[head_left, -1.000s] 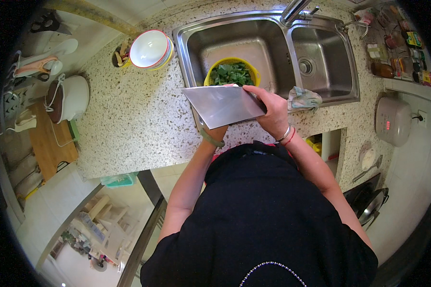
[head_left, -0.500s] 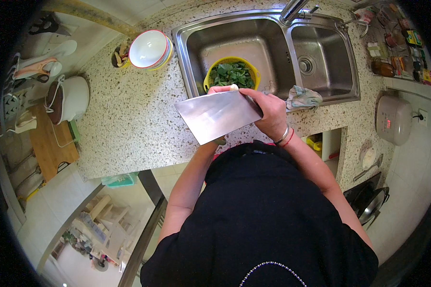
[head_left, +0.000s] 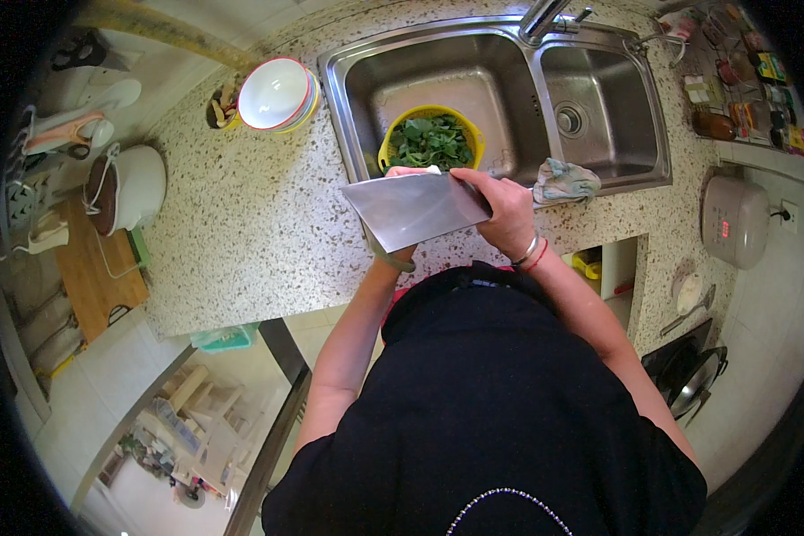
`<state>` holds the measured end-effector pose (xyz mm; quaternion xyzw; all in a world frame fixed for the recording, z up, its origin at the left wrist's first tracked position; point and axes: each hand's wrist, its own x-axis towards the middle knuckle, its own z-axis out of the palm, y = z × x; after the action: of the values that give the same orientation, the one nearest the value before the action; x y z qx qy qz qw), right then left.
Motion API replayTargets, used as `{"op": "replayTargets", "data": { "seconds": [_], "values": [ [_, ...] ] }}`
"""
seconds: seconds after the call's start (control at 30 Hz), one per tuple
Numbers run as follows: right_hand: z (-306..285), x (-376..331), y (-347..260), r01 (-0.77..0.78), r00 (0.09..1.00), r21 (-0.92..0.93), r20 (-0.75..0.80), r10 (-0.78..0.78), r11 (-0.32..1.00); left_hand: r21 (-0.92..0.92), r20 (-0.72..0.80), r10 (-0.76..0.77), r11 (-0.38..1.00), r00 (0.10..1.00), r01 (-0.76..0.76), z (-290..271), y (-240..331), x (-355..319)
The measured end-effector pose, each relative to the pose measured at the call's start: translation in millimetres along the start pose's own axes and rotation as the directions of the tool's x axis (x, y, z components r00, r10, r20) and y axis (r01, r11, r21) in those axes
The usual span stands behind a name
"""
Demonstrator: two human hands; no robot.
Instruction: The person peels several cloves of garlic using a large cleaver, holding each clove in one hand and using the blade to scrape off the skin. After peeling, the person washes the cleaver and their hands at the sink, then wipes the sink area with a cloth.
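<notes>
My right hand (head_left: 507, 213) is closed round the handle end of a wide steel cleaver (head_left: 420, 210), its broad blade pointing left in front of me. Most of my left hand (head_left: 404, 171) is hidden behind that blade. Its fingertips show at the upper edge, closed on a small white piece (head_left: 433, 169) that looks like a garlic clove. The cleaver's top edge lies right against the piece. Just beyond my hands, a yellow colander (head_left: 479, 143) of green leaves (head_left: 433, 141) sits in the larger sink basin.
The double steel sink (head_left: 509, 89) has a faucet (head_left: 540, 22) at the back and a cloth (head_left: 566, 181) on its front rim. Stacked bowls (head_left: 275, 94) stand left of it on the speckled counter (head_left: 241, 214). A rice cooker (head_left: 735, 223) is at the right.
The cleaver's blade has tilted, so it looks narrower, and its lower corner has risen to the right. More of my left wrist and its bangle shows. Both hands keep their hold.
</notes>
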<state>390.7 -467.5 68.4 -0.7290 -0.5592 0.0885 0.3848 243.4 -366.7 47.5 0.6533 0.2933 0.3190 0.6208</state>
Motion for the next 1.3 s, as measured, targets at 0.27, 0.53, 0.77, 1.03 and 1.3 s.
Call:
{"op": "replayTargets", "data": {
  "seconds": [0.27,0.53,0.77,1.03,1.3],
  "values": [
    [1.3,10.3,-3.8,-0.001,0.999,-0.015,-0.037,0.001,1.0,0.756,0.146,0.029,0.642,0.989,-0.131,-3.4,-67.5,-36.2],
    [-2.6,6.8,4.3,-0.019,0.999,-0.042,-0.04,0.017,0.999,0.348,0.057,-0.024,0.938,0.998,0.003,-6.9,-40.2,-12.7],
    [-1.6,5.7,5.3,-0.08,0.996,-0.023,-0.034,0.079,0.997,0.029,-0.032,-0.334,0.942,0.942,0.335,0.1,-17.4,1.0],
    [4.8,3.1,17.5,-0.046,0.991,-0.169,0.113,0.065,0.985,-0.128,0.037,-0.486,0.864,0.873,0.487,-8.5,-19.0,5.3],
    [8.2,-0.5,17.8,-0.102,0.993,-0.11,0.056,0.108,0.989,-0.249,-0.045,-0.56,0.808,0.827,0.534,-0.4,-7.1,4.2]
  ]
}}
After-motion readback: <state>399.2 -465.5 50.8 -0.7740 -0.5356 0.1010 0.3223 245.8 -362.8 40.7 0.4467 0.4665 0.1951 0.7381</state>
